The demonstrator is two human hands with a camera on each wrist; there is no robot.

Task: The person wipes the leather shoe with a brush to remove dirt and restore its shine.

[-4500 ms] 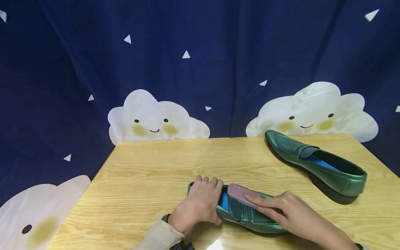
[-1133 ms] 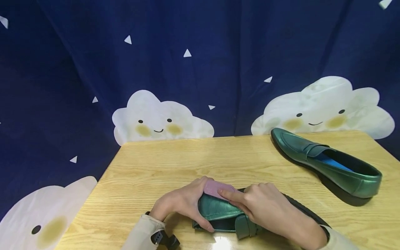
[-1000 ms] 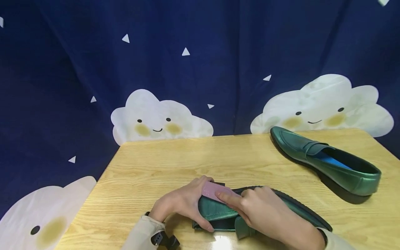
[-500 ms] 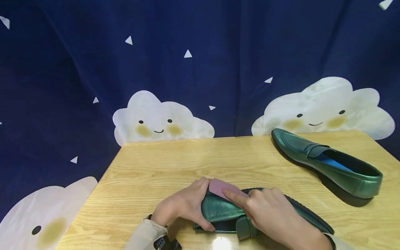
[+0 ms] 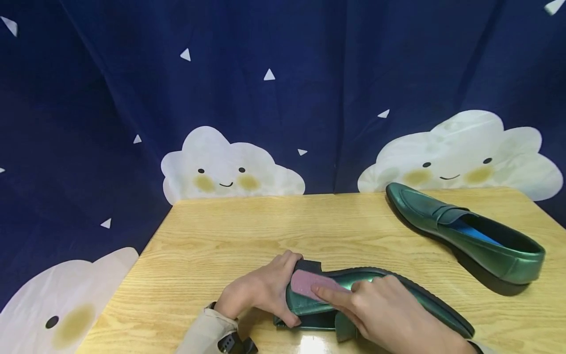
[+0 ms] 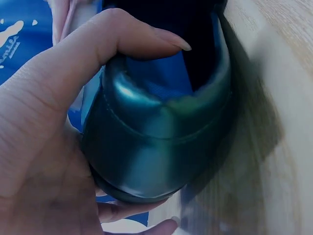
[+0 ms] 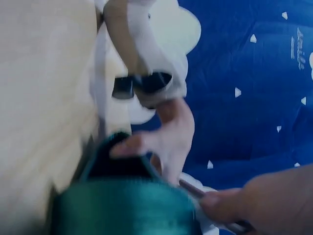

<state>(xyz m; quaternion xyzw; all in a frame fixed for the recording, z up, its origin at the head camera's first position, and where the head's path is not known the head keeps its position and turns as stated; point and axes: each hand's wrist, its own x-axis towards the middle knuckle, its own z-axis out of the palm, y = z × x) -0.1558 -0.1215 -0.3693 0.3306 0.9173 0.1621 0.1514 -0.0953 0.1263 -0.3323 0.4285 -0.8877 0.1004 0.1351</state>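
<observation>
A green loafer (image 5: 305, 306) lies on its side on the table, its opening toward me and its dark sole facing away. My left hand (image 5: 261, 287) grips it by the heel. In the left wrist view the thumb hooks over the collar onto the blue insole (image 6: 164, 78), and the other fingers wrap under the sole. My right hand (image 5: 384, 309) holds a pink-backed brush (image 5: 302, 282), index finger stretched along its back. The brush lies against the loafer's upturned side, near the heel; its bristles are hidden. The right wrist view shows the loafer's toe (image 7: 122, 210) close up.
Another green loafer (image 5: 464, 236) stands upright at the right of the wooden table (image 5: 221, 236), toe toward the back. Behind the table hangs a dark blue curtain (image 5: 247, 98) with clouds and white triangles. A dark watch-like device (image 5: 234, 343) sits on the left wrist.
Earlier the loafer stood upright with the brush on its top; since then it has been turned onto its side. Lately the brush has shifted slightly along the side, while the left hand keeps its grip.
</observation>
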